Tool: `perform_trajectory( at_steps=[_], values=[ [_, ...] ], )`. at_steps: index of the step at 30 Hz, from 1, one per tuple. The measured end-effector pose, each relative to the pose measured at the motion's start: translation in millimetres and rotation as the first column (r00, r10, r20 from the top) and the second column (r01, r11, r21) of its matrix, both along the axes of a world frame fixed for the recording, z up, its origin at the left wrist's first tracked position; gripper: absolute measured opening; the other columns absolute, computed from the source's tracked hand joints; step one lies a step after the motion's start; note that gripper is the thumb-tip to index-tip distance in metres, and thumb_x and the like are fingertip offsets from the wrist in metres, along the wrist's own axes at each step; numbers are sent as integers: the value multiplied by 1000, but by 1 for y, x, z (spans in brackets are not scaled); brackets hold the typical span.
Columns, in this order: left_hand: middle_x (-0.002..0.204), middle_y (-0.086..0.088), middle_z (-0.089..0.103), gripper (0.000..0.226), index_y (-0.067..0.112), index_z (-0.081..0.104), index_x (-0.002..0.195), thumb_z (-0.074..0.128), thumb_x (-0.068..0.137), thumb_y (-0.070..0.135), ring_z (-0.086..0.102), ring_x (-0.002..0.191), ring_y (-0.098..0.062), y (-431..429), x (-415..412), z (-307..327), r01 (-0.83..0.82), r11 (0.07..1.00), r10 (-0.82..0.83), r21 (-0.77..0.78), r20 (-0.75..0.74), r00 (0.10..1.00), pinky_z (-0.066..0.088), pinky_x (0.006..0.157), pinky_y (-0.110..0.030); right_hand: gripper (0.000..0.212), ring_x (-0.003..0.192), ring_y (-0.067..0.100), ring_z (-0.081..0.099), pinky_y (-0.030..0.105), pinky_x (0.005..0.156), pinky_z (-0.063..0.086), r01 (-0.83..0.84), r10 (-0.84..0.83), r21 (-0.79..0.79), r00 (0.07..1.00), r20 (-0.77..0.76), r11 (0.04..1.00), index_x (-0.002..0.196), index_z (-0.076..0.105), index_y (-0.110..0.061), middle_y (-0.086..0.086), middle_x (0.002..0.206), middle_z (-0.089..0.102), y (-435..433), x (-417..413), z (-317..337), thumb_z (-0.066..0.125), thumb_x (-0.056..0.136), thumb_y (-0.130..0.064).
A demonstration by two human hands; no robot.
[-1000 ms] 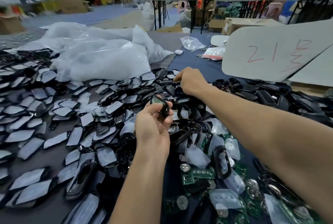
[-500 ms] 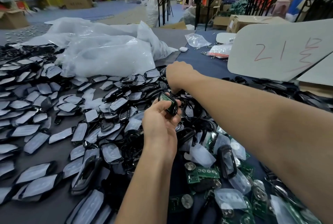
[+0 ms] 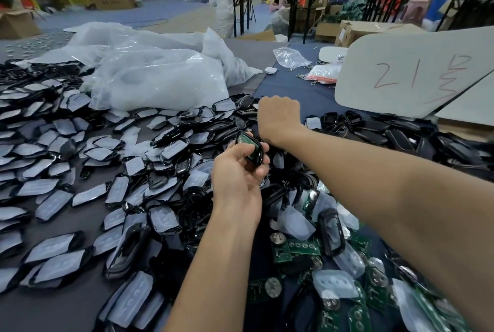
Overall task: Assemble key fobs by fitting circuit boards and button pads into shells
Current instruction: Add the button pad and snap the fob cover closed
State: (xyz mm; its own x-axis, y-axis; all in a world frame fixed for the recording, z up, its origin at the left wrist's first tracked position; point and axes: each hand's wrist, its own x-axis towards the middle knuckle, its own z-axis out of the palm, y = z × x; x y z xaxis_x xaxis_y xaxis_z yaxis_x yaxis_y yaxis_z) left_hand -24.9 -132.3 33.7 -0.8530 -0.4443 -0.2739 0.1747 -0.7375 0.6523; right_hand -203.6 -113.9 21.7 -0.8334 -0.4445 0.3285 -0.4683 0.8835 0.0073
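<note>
From the head view, the left hand [image 3: 238,171] is raised over the table [image 3: 80,224], its thumb and curled fingers gripping a black shell [image 3: 251,155] tipped up on edge. A green board [image 3: 244,140] sits in the shell's open face, so I'd say the board is fitted and the step in hand is fetching the next piece. The right hand [image 3: 278,118] reaches past it to the far edge of the heap [image 3: 171,150] of dark fob parts, knuckles up and fingers turned down out of sight. Whether it pinches anything I cannot tell. Loose boards [image 3: 283,251] and clear pads [image 3: 294,222] lie near the person's right forearm, well apart from that reaching hand. A white bag [image 3: 160,77] is slumped behind the heap, and a sign [image 3: 414,75] with red marks leans at the right. By my reckoning the next move calls for the right hand to lift one mating piece clear of its neighbours, bring it back over the held shell, line up the outlines and press it home, while the left hand steadies the shell so the board does not shift.
</note>
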Motion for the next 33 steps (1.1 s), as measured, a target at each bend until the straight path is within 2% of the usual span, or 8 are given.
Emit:
perform_trajectory(
  at_steps=[5, 8, 11, 15, 21, 27, 31, 33],
  values=[
    [68, -11, 67, 15, 3, 56, 88, 44, 94, -5, 55, 48, -14, 4, 0, -3, 10, 999, -9, -41, 18, 1000, 37, 38, -17, 18, 80, 22, 60, 36, 95, 37, 122, -82, -445, 991, 108, 887, 90, 77, -20, -2, 87, 76, 40, 5, 12, 63, 82, -13],
    [67, -10, 69, 16, 4, 58, 88, 46, 92, -7, 57, 47, -14, 8, -1, -8, 17, 988, -8, -153, 58, 998, 39, 39, -19, 25, 76, 13, 63, 26, 81, 50, 286, 64, -863, 938, 341, 416, 86, 83, -23, -11, 73, 75, 72, 30, 39, 69, 79, -2],
    [73, -12, 71, 14, 3, 57, 89, 49, 88, -8, 56, 47, -15, 17, -4, -11, 49, 941, -13, -334, 109, 994, 38, 38, -22, 25, 51, 11, 51, 21, 52, 43, 551, 377, -833, 784, 493, -56, 72, 75, -13, -3, 56, 63, 112, 74, 47, 69, 78, 11],
    [80, -9, 75, 18, 1, 51, 99, 48, 81, 1, 48, 49, -19, 41, -2, -15, 156, 830, -85, -536, 155, 984, 34, 38, -27, 18, 50, 10, 45, 20, 49, 40, 664, 454, -740, 695, 557, -109, 79, 68, -6, 6, 64, 56, 160, 135, 31, 66, 86, 10],
    [55, -8, 59, 25, 25, 64, 74, 50, 55, 16, 44, 51, -21, 73, 4, -16, 314, 552, -193, -772, 248, 949, 34, 52, -30, 29, 46, 9, 51, 18, 49, 50, 672, 429, -710, 716, 551, -209, 67, 73, -9, 1, 56, 62, 188, 167, 0, 70, 87, 12],
    [51, 2, 60, 18, 35, 70, 82, 60, 68, 39, 46, 44, -16, 90, 7, -25, 344, 355, -229, -869, 275, 934, 38, 47, -29, 20, 50, 13, 66, 22, 51, 56, 664, 442, -668, 737, 512, -335, 81, 69, -5, 7, 64, 73, 195, 167, -8, 68, 88, 15],
    [48, -1, 62, 12, 39, 72, 83, 66, 73, 35, 49, 41, -12, 96, 5, -27, 254, 278, -117, -926, 230, 966, 41, 43, -26, 24, 60, 20, 71, 26, 59, 60, 653, 480, -695, 733, 482, -300, 74, 66, -3, 15, 73, 73, 199, 166, -13, 64, 87, 18],
    [51, -3, 63, 13, 40, 71, 83, 67, 75, 30, 50, 42, -12, 94, 4, -26, 207, 248, -53, -946, 200, 978, 43, 45, -32, 17, 68, 23, 74, 31, 66, 63, 628, 463, -759, 731, 501, -170, 85, 71, 0, 17, 83, 77, 199, 165, -15, 63, 86, 16]
  ],
)
